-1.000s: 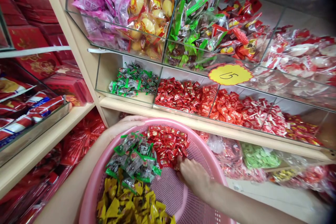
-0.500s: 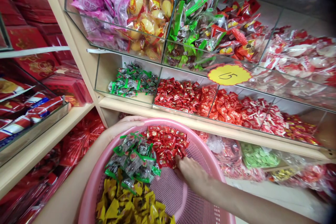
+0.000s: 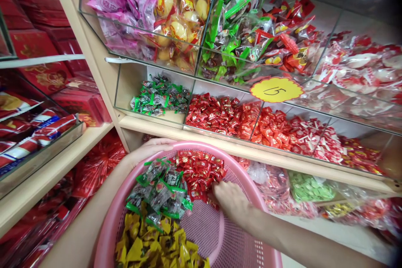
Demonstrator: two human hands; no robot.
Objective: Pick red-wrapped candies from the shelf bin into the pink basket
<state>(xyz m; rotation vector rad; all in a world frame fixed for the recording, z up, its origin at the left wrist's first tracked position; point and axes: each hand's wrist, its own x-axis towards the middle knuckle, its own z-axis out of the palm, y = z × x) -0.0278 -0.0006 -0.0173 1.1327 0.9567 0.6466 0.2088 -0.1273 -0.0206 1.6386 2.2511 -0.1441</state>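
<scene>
A round pink plastic basket [image 3: 248, 176] with mesh walls stands low in the head view. My left hand [image 3: 153, 147] is closed over its far-left rim. Inside the basket, my right hand [image 3: 230, 199] is curled at the right edge of a heap of red-wrapped candies [image 3: 201, 171]; its fingertips are partly hidden, with red wrappers against them. Left of that heap lie clear packets with green ends [image 3: 163, 184]. Yellow-wrapped candies [image 3: 157, 243] fill the near-left part. Bare mesh shows at the basket's middle and right.
A wooden shelf [image 3: 176, 136] runs just beyond the basket. It bears glass bins of green packets [image 3: 160, 96] and red candies [image 3: 216, 113]. Larger sweets fill the upper bins, with a yellow price tag [image 3: 276, 89]. Bagged candies [image 3: 310, 186] lie underneath; red boxes [image 3: 37, 50] stand left.
My right hand has shifted slightly right and up, and its fingers look more curled against the red candies. The left hand and the basket stay where they were.
</scene>
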